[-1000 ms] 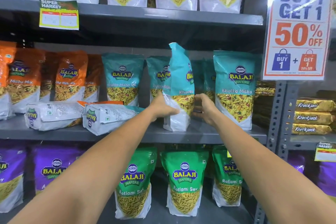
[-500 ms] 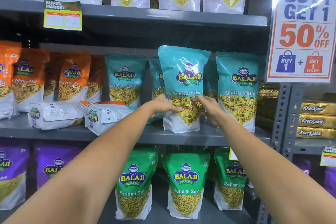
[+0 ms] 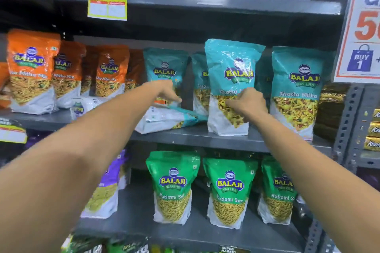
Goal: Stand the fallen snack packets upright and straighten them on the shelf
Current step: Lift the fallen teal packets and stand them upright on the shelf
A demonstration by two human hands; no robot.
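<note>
A teal Khatta Mitha packet (image 3: 230,72) stands upright on the middle shelf (image 3: 226,139), facing front. My right hand (image 3: 246,102) rests on its lower front, fingers touching it. To its left a teal packet (image 3: 164,118) lies fallen on its side, white back up. My left hand (image 3: 166,93) hovers just above that fallen packet with fingers spread, holding nothing. Another fallen packet (image 3: 86,104) lies further left, partly hidden behind my left arm. Upright teal packets (image 3: 296,90) flank the standing one.
Orange Mitha Mix packets (image 3: 30,70) stand at the left of the same shelf. Green Ratlami Sev packets (image 3: 230,193) fill the shelf below. A promo sign (image 3: 364,26) hangs at the right, with a metal upright (image 3: 345,121) and biscuit packs beside it.
The teal packet was turned to face front and now stands on the shelf. My left hand has let go of it and moved left over the fallen teal packet. The view shifted left.
</note>
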